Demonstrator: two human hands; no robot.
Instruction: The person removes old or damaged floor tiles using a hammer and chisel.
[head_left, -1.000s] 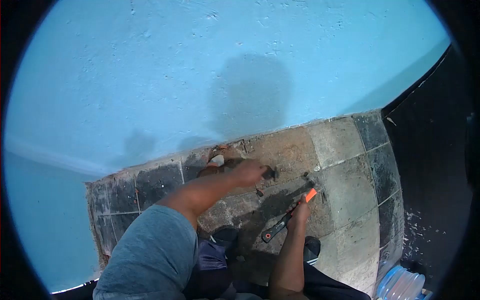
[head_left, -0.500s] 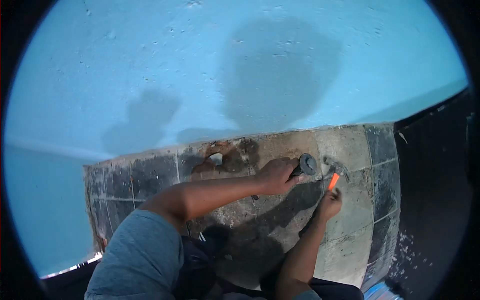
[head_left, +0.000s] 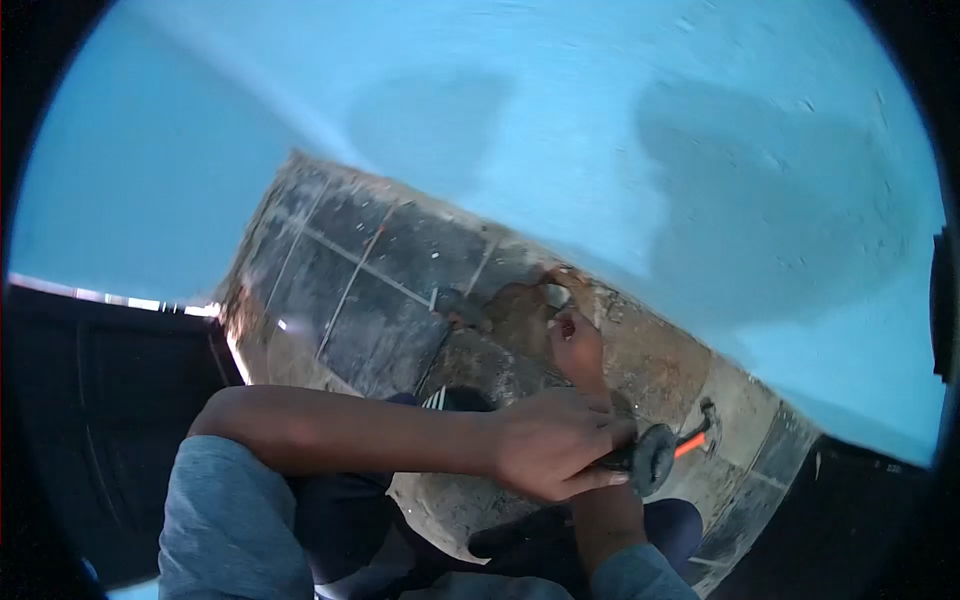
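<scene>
Left hand (head_left: 555, 440) is wrapped tight around a chisel with a round black guard (head_left: 652, 458), held out over the dirty tiled floor (head_left: 400, 270). The right hand (head_left: 577, 345) reaches up to the broken patch by the blue wall (head_left: 600, 130), but the blur hides its grip. An orange-handled hammer (head_left: 692, 440) sits just past the guard

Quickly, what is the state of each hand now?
Left hand: closed on a dark round-headed tool.
Right hand: raised near the broken spot on the tiled floor; whether it holds anything cannot be told.
</scene>
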